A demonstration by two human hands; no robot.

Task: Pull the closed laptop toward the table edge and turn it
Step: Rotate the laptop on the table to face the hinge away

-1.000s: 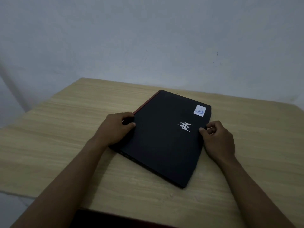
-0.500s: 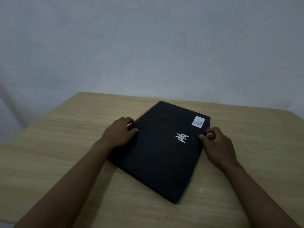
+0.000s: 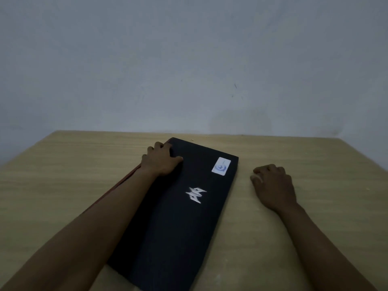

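Note:
A closed black laptop (image 3: 180, 223) lies on the light wooden table (image 3: 63, 185), its long side running from the far wall toward me, skewed a little to the left. Its lid carries a silver logo and a pale sticker (image 3: 221, 166) near the far right corner. A red strip shows along its left edge. My left hand (image 3: 161, 161) grips the far left corner, thumb on the lid and fingers curled over the edge, forearm lying across the lid. My right hand (image 3: 273, 185) rests on the table right of the laptop, fingers loosely curled, not touching it.
A plain grey-white wall (image 3: 189, 70) rises right behind the table's far edge (image 3: 273, 137). The table's left edge slants off toward the lower left. Bare tabletop stretches on both sides of the laptop.
The laptop has slid nearer to me and rotated so its long side points more toward me. My left hand shifted to the far left corner. My right hand let go of the right edge.

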